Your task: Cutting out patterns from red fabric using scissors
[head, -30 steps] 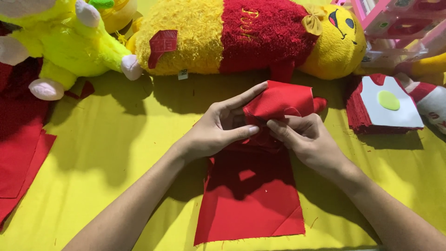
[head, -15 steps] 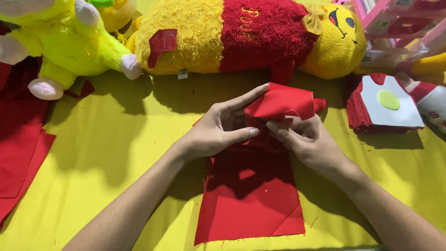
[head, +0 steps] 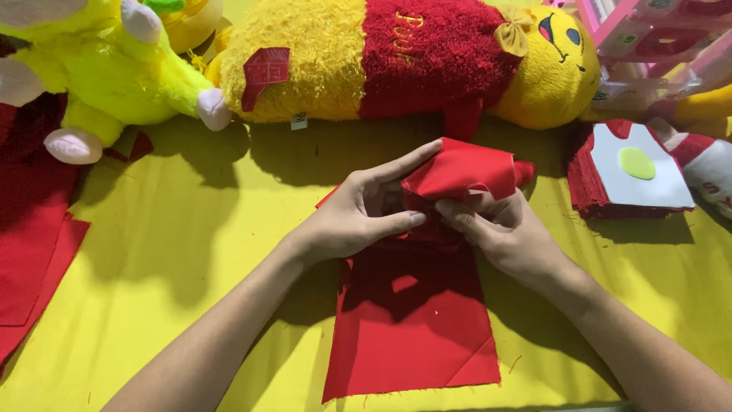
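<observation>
Pinching a small bunched piece of red felt-like fabric (head: 465, 174) between both hands above the middle of the yellow cloth-covered surface (head: 191, 252). Left hand (head: 358, 214): thumb and fingers closed on the near-left edge, index stretched along the top fold, apparently to keep that fold flat. Right hand (head: 503, 233): fingertips clamped on the lower edge from the other side, so the piece is braced from two sides and raised.

Directly below lies a larger flat red fabric sheet (head: 412, 328), near end toward the camera; its far end runs under the hands, contact with the held piece can't be told.

A long yellow-and-red plush toy (head: 381, 61) lies across the far edge, a lime-green plush toy (head: 99, 76) far left. A stack of red cut fabric pieces topped by a white shape with a green dot (head: 633, 172) sits to the right, within reach. More red fabric (head: 30, 252) lies at the left edge.
</observation>
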